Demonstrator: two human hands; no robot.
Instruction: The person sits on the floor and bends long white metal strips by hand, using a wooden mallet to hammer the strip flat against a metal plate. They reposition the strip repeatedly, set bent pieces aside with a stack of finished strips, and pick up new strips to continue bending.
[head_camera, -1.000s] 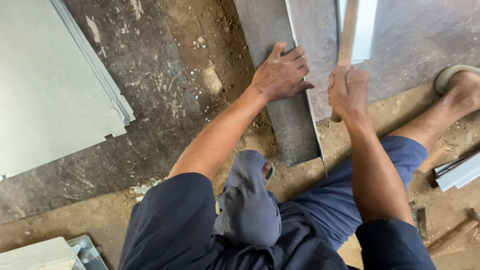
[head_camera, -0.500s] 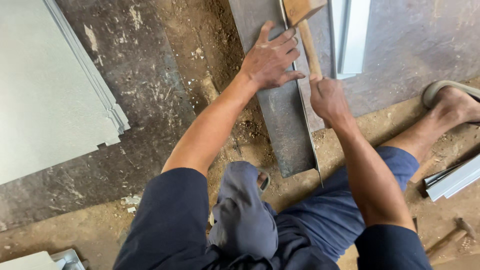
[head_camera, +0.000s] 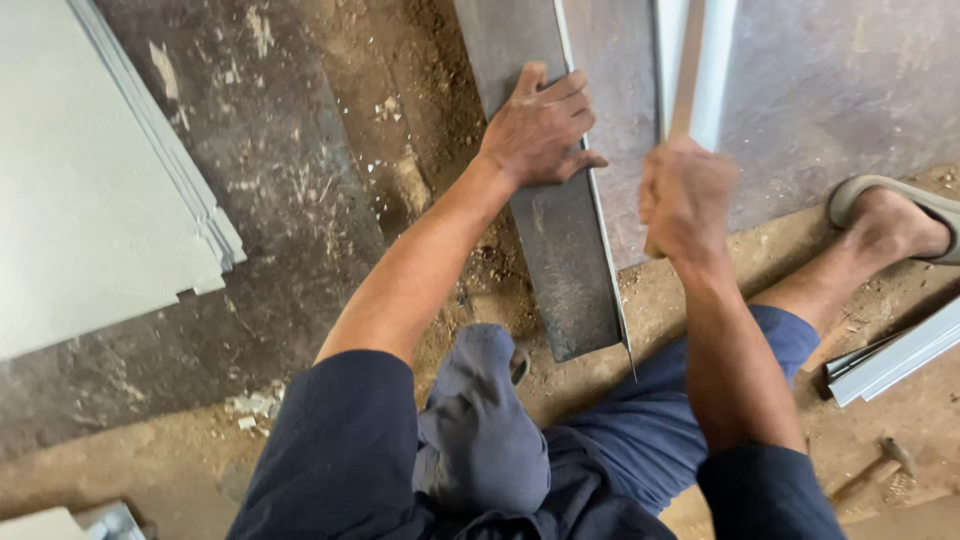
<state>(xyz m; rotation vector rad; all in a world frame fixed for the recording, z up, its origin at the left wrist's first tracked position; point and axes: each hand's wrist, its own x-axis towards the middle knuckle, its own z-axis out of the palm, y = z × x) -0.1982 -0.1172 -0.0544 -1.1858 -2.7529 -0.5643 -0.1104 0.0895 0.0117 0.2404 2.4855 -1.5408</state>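
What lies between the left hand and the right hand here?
In the head view, the raised edge of the metal strip under the left hand, then bare sheet up to the right hand.

Dull grey sheet-metal strip (head_camera: 560, 250), wooden handle (head_camera: 683, 110), rough dusty concrete floor (head_camera: 300, 200)

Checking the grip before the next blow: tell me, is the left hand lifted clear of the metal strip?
No. The left hand lies flat, fingers spread, pressing on the grey metal strip.
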